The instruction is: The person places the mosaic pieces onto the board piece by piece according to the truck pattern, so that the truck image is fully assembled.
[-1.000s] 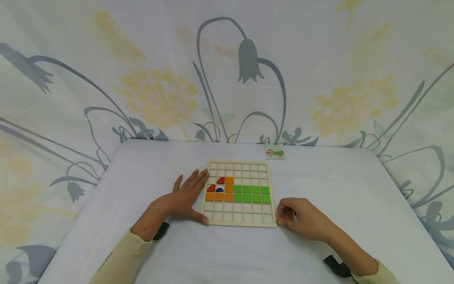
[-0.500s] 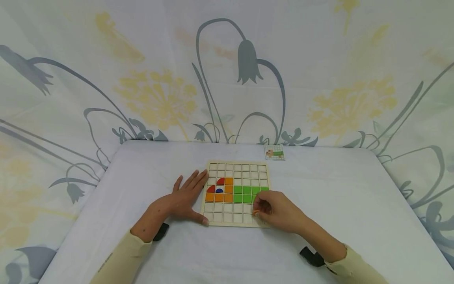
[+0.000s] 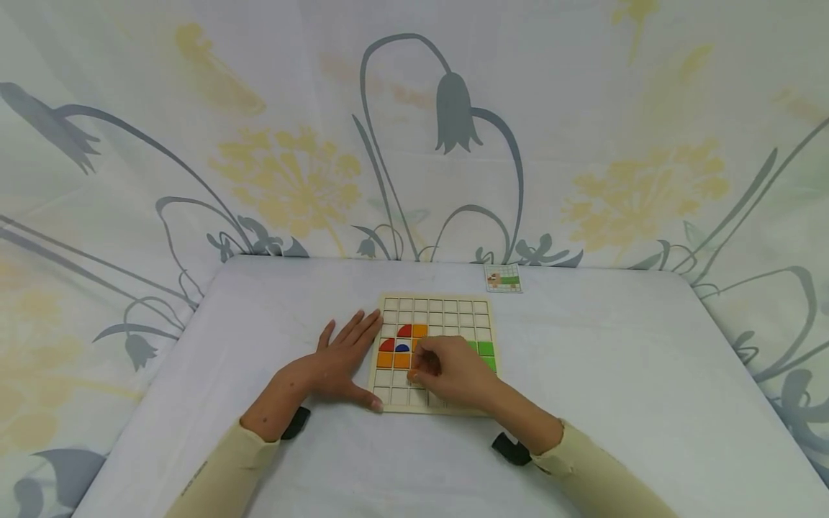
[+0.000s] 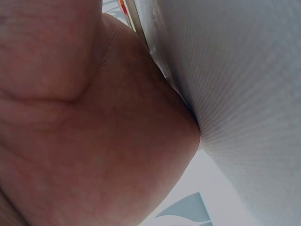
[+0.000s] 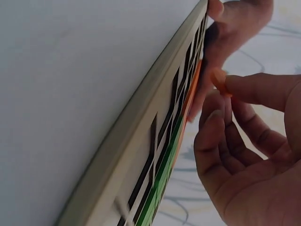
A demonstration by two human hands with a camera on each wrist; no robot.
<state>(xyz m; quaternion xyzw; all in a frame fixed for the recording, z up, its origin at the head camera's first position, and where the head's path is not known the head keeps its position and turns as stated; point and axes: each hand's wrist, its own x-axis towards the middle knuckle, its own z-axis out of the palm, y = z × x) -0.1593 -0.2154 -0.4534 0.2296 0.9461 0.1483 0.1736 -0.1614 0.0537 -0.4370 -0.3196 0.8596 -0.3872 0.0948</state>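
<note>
A cream grid board (image 3: 440, 305) lies on the table, with orange, red, blue and green pieces set in its middle rows. My left hand (image 3: 333, 367) rests flat along the board's left edge, fingers spread, thumb at the near corner. Over the board, my right hand (image 3: 456, 370) pinches a small orange piece (image 5: 219, 81) between thumb and fingers, just below the orange row. The piece is above the board surface in the right wrist view. Part of the green tiles (image 3: 482, 349) is hidden by this hand. My left palm (image 4: 103, 127) fills much of the left wrist view.
A small picture card (image 3: 503, 278) with an orange and green figure on a grid lies behind the board. The table has a white cover (image 3: 615, 345). A flowered cloth (image 3: 414, 144) hangs behind it. Dark wrist straps (image 3: 512, 449) show under both arms.
My right hand has moved left from beside the board's near right corner to over its lower middle, carrying the orange piece. The left hand has stayed in place.
</note>
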